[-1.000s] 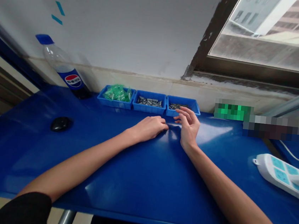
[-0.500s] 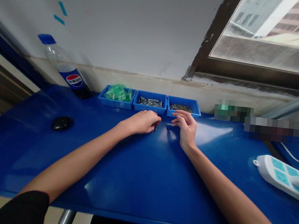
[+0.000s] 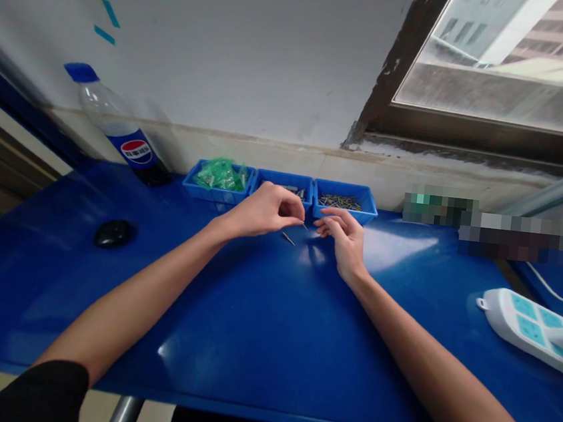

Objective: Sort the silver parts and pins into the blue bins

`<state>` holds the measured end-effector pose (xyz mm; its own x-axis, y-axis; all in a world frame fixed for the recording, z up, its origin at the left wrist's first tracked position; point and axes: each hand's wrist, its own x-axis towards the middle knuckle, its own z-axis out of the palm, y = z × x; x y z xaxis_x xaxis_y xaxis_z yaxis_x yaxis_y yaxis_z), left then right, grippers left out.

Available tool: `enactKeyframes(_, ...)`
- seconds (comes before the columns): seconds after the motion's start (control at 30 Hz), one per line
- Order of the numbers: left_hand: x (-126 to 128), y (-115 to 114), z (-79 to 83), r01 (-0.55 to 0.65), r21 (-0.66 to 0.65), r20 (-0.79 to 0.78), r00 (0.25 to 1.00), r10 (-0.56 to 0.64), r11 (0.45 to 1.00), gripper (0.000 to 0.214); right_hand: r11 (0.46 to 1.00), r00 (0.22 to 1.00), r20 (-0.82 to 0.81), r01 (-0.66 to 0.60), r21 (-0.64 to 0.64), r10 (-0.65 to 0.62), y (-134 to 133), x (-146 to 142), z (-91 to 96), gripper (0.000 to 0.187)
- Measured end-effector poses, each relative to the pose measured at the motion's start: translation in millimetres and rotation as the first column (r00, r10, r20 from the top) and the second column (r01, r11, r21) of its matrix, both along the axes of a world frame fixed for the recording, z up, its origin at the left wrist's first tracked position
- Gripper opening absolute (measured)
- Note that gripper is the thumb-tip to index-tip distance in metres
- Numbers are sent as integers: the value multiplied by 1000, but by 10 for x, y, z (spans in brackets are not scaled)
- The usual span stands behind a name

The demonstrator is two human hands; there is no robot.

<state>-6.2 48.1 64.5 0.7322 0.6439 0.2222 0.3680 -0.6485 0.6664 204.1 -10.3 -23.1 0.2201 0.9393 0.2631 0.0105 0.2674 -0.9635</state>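
My left hand hovers just above the blue table, fingers pinched on a thin metal pin whose tip pokes out toward the right. A second small metal pin lies on the table just below that hand. My right hand rests on its edge close by, fingers loosely curled and apart, holding nothing that I can see. Behind both hands stand three blue bins in a row: one with green bags, a middle one with grey metal parts, and one with thin dark pins.
A cola bottle leans against the wall at the back left. A black mouse lies on the table's left side. A white power strip sits at the right edge. A window fills the upper right.
My left hand has lifted off the table and moved back toward the bins, pinching a pin. A second pin now shows on the table. The right hand shifted slightly left.
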Motion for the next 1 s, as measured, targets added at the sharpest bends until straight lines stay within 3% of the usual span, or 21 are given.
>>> enactKeyframes(0.2,33,-16,-77,-57,-138,171,982,81,989,16,970,970,-38,-242,-13,241,-54,-36,66,23)
enactKeyframes(0.53,42,4,-127,-74,-55,120,989,80,996,10,959,956,-128,-275,-63,265,5,24,3,25)
enactKeyframes(1.0,18,42,-139,-27,80,-28,999,29,996,4,949,955,-62,-296,-111,291,-13,24,45,26)
